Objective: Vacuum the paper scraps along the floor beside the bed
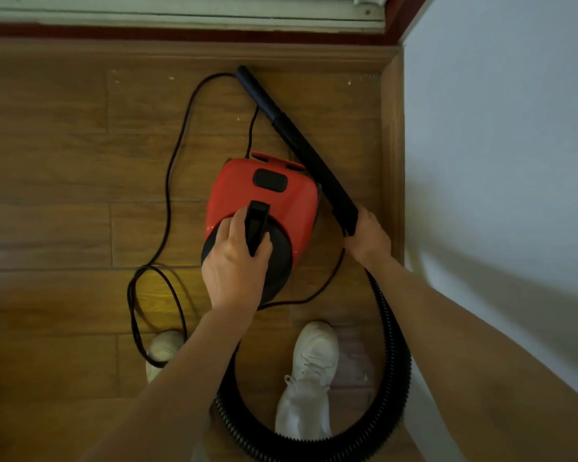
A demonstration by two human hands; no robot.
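L hand (236,261) clenched on vacuum (264,201) handle; R hand (367,236) grasping wand (301,141) rear end. Nozzle tip near floor's far edge. Scraps (171,78) are few, small specks by far edge and far-right corner, beside bed (498,161). Judged: mostly done, remnants left.
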